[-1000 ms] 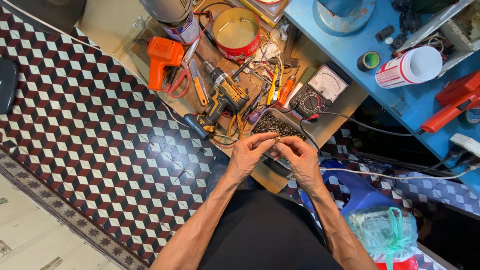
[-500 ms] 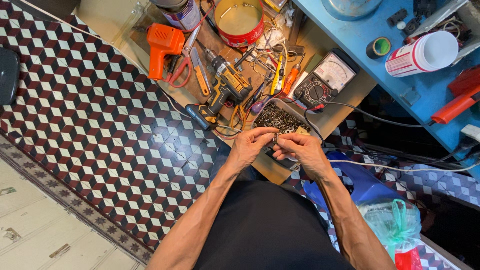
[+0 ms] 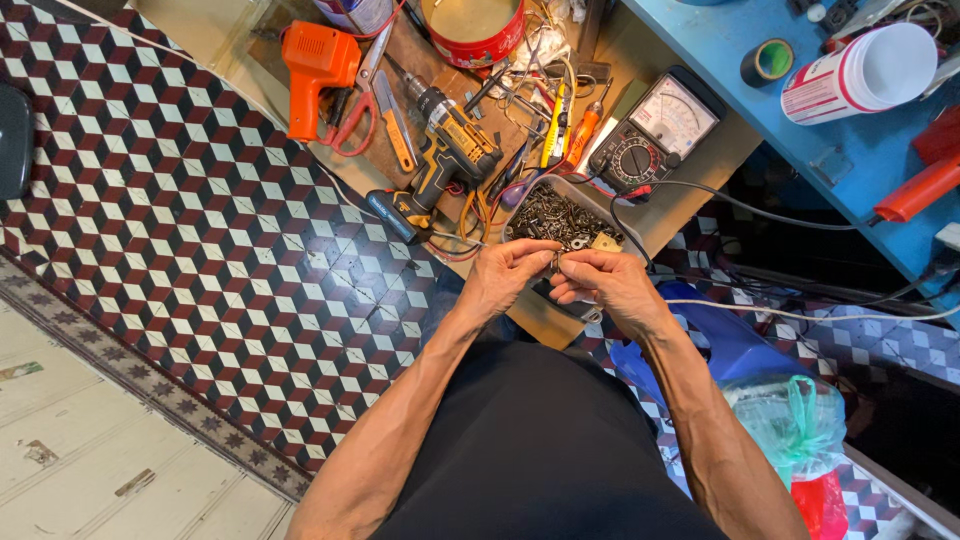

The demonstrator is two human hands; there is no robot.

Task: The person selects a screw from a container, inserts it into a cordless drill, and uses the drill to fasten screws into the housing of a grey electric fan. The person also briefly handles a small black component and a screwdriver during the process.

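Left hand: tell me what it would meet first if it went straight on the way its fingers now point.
The left hand points right, toward the right hand. It would first meet the small dark part pinched between both grips, then the right hand's fingertips, which sit almost touching it. Depth here looks about level.

Floor (image 3: 200, 230): tiles in a cube pattern of red, black and white; dark patterned border along its lower left
Strip (image 3: 90, 470): pale, worn flooring beyond the border
Bench (image 3: 700, 170): low tan top, cluttered
Shelf (image 3: 840, 130): blue, upper right
Light: bright, even
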